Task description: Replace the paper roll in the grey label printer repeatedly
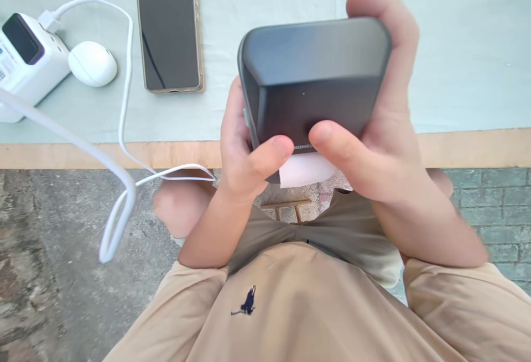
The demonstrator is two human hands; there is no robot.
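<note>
A seated person in a tan shirt (315,307) holds a dark device (319,94) up at 1 o'clock from the center of the view, by the near edge of a cloth-covered bench (477,149). The left hand (243,166) is clamped on the device's 8 o'clock side and the right hand (392,113) on its 3 o'clock side, thumbs resting on the dark face. A white slip of paper (305,171) juts from the device's 6 o'clock edge, just beside the thumbs. A smartphone (168,27) lies at 11 o'clock; at 10 o'clock, a rounded white case (93,63) sits near a white power block (52,66), its white cable (128,74) dipping past the bench edge toward 8 o'clock.

The low cable loop appears the likeliest snag: a forearm or knee catching it could tug the power block and jostle the case. A loosened grip could drop the device toward the concrete ground (83,207), while a thumb sliding down could crease or tear the paper.
</note>
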